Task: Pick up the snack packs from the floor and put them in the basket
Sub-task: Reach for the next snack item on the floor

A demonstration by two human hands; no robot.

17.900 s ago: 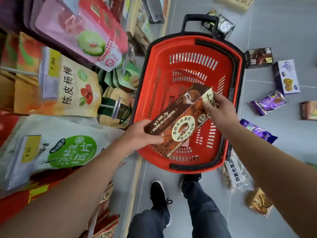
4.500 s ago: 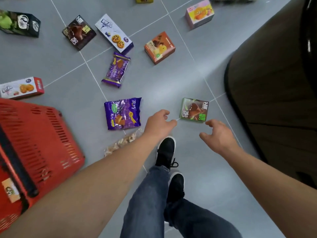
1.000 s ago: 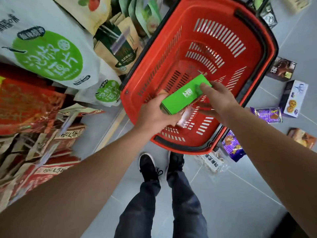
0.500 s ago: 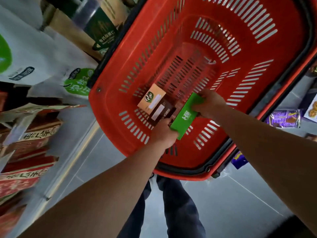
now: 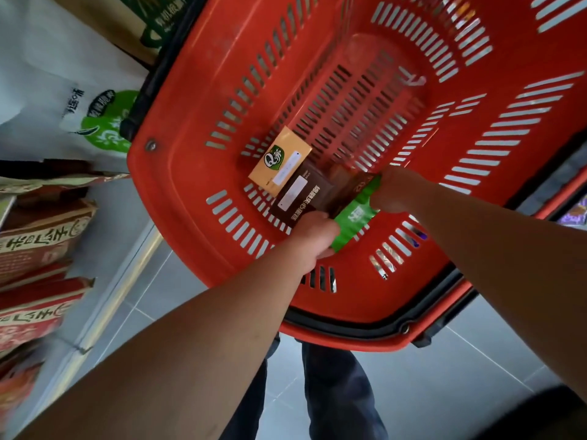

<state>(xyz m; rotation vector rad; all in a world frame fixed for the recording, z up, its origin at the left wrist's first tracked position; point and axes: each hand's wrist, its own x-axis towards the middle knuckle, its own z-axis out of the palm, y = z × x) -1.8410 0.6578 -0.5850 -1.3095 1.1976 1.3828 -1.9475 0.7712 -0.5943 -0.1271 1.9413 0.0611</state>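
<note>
The red plastic basket [image 5: 197, 198] fills most of the view. Both my hands are deep inside it, holding a green snack box [image 5: 355, 217] low near the basket floor. My left hand [image 5: 314, 236] grips its near end and my right hand [image 5: 397, 195] grips its far end. Right beside the green box, a brown box [image 5: 301, 198] and an orange box [image 5: 279, 160] lie on the basket floor.
Shelves with white, green and red snack bags [image 5: 47, 100] stand close on the left. Grey tiled floor [image 5: 444, 376] and my legs [image 5: 333, 392] are below the basket. A purple pack [image 5: 576, 214] shows at the right edge beyond the rim.
Both hands have lowered the green box deeper into the basket, down beside the brown box. The view has closed in on the basket.
</note>
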